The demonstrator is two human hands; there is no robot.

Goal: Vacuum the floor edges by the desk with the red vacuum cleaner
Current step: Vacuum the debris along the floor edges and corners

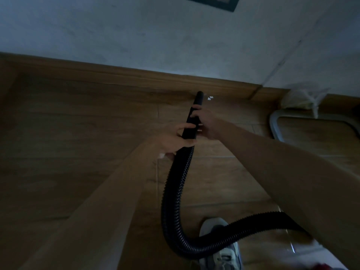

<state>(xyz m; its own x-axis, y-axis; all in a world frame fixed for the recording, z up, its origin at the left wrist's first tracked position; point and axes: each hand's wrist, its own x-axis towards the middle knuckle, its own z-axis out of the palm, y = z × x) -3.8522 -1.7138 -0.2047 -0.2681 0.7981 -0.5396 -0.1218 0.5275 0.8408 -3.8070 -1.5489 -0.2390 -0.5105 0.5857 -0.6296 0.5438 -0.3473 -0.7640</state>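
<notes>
Two bare hands hold a black vacuum nozzle near the middle of the head view. The left hand grips its lower end, where the ribbed black hose joins it, fingers clenched around the tube. The right hand sits just above, its fingers wrapped over the nozzle's upper side. The nozzle tip points to the wooden skirting board that runs across the frame, and lies close to where the wood-look floor meets it. Two small white scraps lie just right of the tip. From the left hand the hose drops toward the bottom of the frame, loops over a grey shoe and runs off to the lower right. A sliver of red shows in the lower right corner; I cannot tell whether it is the vacuum's body. At the right edge stands a grey metal frame, with a pale bag above it against the grey wall.
</notes>
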